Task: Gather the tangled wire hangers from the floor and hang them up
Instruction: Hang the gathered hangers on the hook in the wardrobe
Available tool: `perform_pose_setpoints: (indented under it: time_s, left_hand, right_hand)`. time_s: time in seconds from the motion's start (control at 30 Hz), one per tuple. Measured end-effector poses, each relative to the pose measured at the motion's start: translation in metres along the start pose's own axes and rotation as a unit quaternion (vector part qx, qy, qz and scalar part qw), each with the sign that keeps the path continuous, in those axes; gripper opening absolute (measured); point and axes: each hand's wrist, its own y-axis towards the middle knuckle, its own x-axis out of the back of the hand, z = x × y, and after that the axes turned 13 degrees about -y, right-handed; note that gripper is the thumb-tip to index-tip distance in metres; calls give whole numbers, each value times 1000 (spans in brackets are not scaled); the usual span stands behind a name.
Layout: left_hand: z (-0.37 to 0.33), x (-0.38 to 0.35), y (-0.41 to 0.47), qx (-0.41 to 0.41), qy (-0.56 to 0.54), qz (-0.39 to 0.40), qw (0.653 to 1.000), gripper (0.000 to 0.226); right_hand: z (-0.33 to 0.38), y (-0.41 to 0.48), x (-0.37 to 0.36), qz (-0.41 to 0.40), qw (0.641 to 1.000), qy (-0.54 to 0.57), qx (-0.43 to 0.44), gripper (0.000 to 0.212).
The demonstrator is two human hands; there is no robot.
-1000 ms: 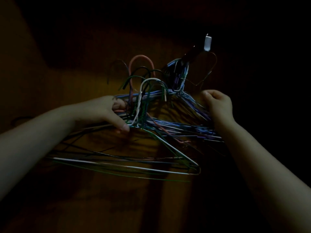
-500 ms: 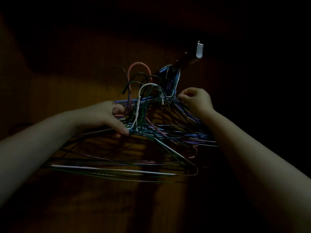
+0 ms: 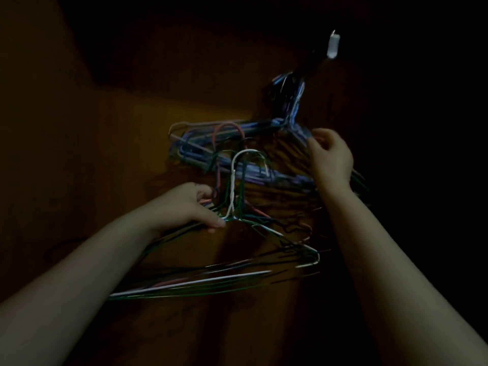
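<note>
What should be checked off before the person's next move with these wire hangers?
1. Left hand grips the mixed bundle at its necks: ok.
2. Right hand has a firm hold on the blue hangers: cannot tell, blurred.
3. Blue hangers seated on a support below the white fitting: cannot tell, too dark.
4. Bundle's hooks lined up: not ok; the white hook and pink hook sit at different heights.
5. Bundle free of the blue hangers: cannot tell; their wires overlap in view.
6. Light good enough to follow single wires: not ok.
</note>
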Motion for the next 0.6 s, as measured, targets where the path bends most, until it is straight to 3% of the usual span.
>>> perform_pose_setpoints:
  time_s: [0.1,0.17,0.23,0.3,0.4,0.6]
  left_hand:
    - [24,-13,-21,21,-17,-10,1000,39]
    - [40,-23,-37,33,-33,-26,999,25]
    - [54,-34,-53,44,-71,-48,995,22]
    - [72,-45,-66,54,-102,-74,991,37]
    - [87,-64,-86,69,-140,-86,984,35]
    - [109,-93,-107,75,-140,-102,982,25]
  right_hand:
    - [-10,-57,7,4,1000,18,6,17]
    - [-15,-104,9,12,998,56,4,7]
    - [-15,-157,9,38,991,130,-16,13]
    - [-14,-209,4,103,975,185,-60,20]
    - [-15,-263,-7,215,944,212,-135,10]
    - [-32,-290,2,257,928,197,-185,15]
